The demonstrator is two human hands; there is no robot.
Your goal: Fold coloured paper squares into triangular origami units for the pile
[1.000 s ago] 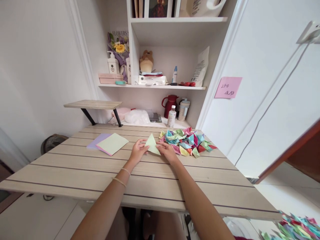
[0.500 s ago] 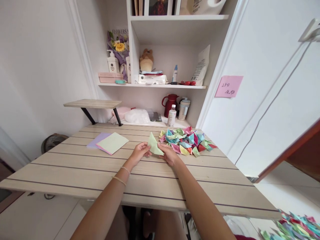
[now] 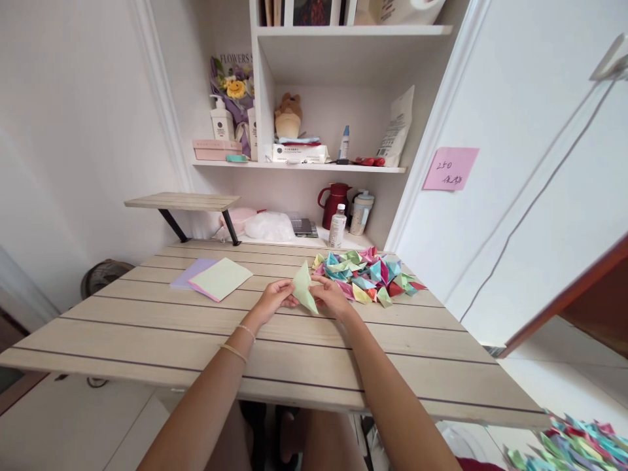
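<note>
A pale green folded paper (image 3: 304, 288) is held between my hands over the middle of the table, with one point upward and another toward me. My left hand (image 3: 275, 300) pinches its left side. On the other side my right hand (image 3: 330, 294) grips the paper, its fingertips partly behind the sheet. Just beyond my right hand lies a heap of folded paper boats (image 3: 363, 279) in many colours. To the left rests a stack of square paper (image 3: 222, 280), light green on top with a pink edge below, overlapping a purple sheet (image 3: 186, 274).
The slatted wooden table (image 3: 206, 333) has a small raised shelf (image 3: 181, 201) at back left. A plastic bottle (image 3: 337, 226), a red jug (image 3: 335, 204) and a tumbler (image 3: 362, 212) stand behind the heap. More folded papers (image 3: 574, 445) lie low at right.
The green paper has turned from a flat-looking triangle to a narrower, slightly opened shape, and my fingers have shifted along its sides. The heap and paper stack stay put.
</note>
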